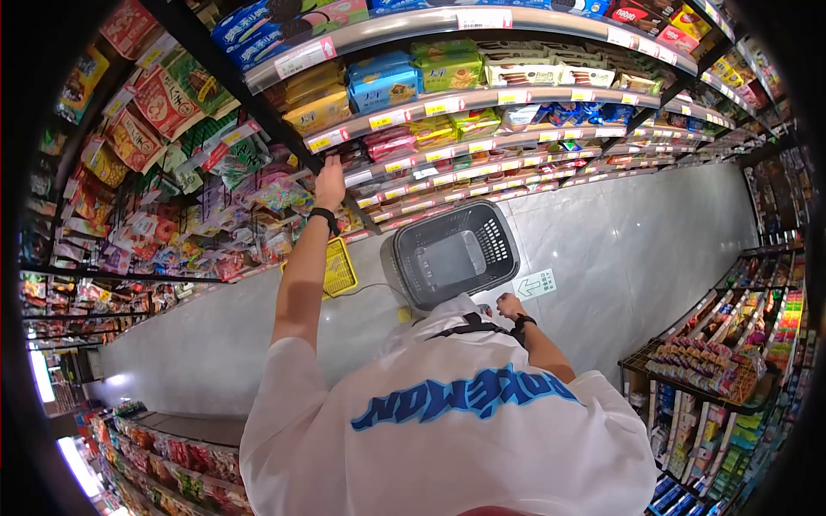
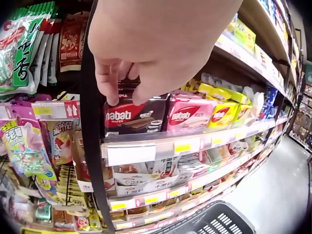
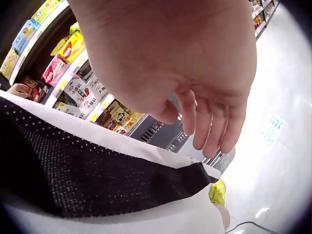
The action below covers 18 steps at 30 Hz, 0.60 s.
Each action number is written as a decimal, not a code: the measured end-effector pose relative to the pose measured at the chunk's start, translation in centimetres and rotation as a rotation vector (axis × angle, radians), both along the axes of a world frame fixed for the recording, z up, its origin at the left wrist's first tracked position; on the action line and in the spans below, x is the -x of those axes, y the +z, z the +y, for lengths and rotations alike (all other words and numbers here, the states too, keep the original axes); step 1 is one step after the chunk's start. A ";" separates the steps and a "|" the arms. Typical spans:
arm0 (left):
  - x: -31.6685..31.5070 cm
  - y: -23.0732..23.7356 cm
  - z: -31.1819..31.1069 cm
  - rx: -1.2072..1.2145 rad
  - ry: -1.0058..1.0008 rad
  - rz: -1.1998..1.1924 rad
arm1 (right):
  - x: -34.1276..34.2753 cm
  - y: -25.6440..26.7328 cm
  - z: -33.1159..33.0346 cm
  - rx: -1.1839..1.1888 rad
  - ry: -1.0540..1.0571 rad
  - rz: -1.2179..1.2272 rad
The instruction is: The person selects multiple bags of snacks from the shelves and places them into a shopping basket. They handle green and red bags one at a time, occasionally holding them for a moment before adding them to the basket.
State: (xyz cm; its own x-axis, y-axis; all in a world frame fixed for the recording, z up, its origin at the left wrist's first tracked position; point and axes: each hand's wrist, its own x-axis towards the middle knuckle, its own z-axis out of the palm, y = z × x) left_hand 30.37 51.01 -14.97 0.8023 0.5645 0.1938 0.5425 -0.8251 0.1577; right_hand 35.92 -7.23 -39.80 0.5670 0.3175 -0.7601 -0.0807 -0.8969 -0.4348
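- Dark-brown pack: left hand curls at top; pinch cannot be told.
- Tight spacing may drag right-side pink pack.
- Right hand: loosely bent, empty.

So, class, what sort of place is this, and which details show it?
Probably a supermarket snack aisle: shelf price labels, rows of nabati packets and a shopping basket suggest it.

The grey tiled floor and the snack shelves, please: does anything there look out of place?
A thin dark cord trails across the floor near the yellow mesh basket, an odd thing underfoot. On the shelf, some yellow wafer packs lie askew on top of upright ones. I see no spill or damage.
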 end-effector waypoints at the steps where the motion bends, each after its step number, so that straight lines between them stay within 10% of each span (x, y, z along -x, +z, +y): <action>1: -0.5 -0.7 1.1 -0.011 0.019 0.033 | -0.1 0.8 0.2 -0.008 -0.037 0.007; 18: -2.3 -2.5 2.9 -0.114 -0.014 0.162 | 7.4 1.8 -1.3 0.036 0.034 -0.098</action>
